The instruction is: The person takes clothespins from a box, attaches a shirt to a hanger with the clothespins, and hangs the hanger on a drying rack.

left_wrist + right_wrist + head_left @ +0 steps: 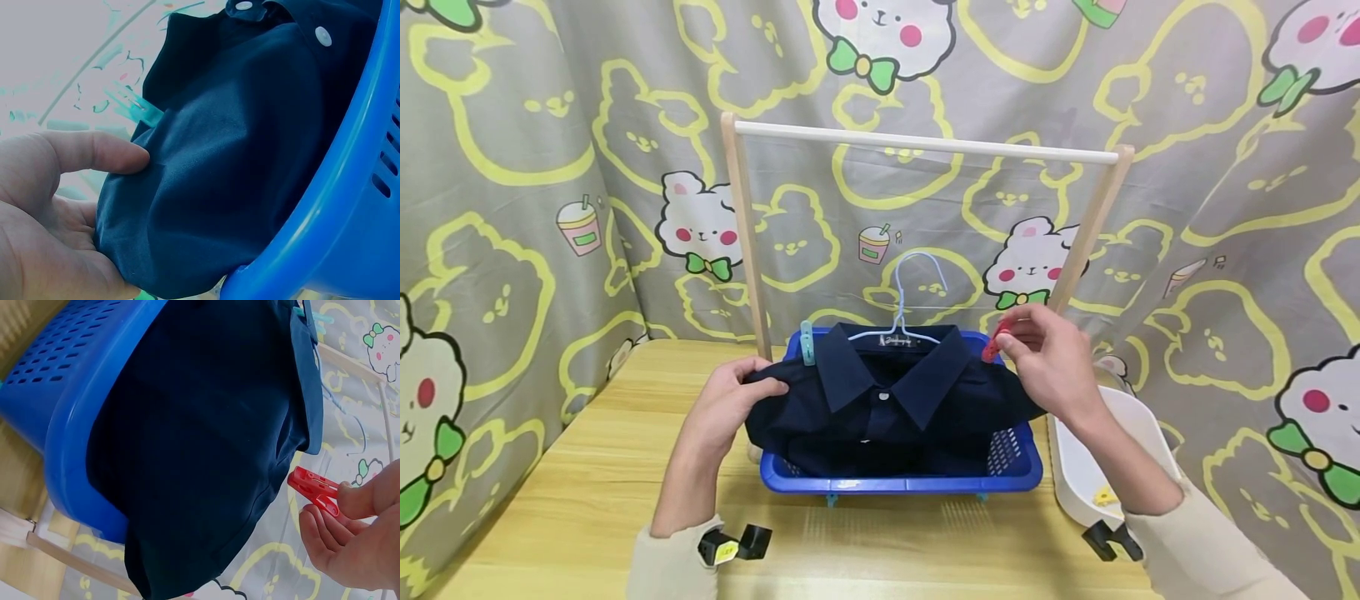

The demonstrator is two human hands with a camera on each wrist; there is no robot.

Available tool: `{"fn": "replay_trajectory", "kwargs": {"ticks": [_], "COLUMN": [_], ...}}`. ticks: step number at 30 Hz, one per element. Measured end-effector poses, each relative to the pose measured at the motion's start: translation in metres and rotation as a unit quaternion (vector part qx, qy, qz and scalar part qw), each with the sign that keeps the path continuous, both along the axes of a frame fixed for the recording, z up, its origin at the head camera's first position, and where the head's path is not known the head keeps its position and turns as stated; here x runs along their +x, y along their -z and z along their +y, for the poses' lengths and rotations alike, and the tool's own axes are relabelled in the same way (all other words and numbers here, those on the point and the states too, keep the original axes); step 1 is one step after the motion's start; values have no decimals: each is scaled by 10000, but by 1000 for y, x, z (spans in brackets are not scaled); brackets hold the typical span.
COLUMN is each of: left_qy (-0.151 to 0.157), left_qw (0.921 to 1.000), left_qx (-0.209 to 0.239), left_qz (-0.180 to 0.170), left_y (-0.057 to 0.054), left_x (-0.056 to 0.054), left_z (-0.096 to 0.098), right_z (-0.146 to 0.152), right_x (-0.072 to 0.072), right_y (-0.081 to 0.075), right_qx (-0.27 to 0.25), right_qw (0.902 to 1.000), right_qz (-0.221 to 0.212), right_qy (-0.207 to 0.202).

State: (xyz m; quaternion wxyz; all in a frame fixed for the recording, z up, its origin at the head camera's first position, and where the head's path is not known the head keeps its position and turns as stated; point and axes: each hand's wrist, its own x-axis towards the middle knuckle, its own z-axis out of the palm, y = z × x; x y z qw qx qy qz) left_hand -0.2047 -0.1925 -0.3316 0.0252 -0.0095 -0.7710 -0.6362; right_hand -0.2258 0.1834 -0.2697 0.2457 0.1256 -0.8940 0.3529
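A dark navy shirt with a collar lies over the blue basket, a light blue hanger inside its neck. My left hand pinches the shirt's left shoulder between thumb and fingers; the left wrist view shows the thumb on top of the cloth. A teal clothespin is clipped on the shoulder beside the collar. My right hand pinches a red clothespin by its handles at the other shoulder. In the right wrist view its tip is right at the shirt's edge.
A wooden rack with a white rod stands behind the basket. On the right, a white tray holds a yellow clothespin, partly under my right forearm. A patterned curtain surrounds the wooden table.
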Motion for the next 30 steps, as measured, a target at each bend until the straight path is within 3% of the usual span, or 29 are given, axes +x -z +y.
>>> {"fn": "replay_trajectory", "kwargs": {"ticks": [10,18,30], "left_qy": [1,-20,6], "left_qw": [10000,10000,10000], "left_qx": [20,9,21], "left_qz": [15,15,-2], "left_y": [1,2,1], "left_x": [-1,-1,-2], "left_z": [-1,-1,0], "right_z": [-3,-6,-11], "right_x": [5,4,4], "right_y": [0,2,4], "right_qx": [-88,-264,-530], "right_qw": [9999,9993,9981], "right_qz": [-68,166,21], "right_qy": [-41,-186,-306]}}
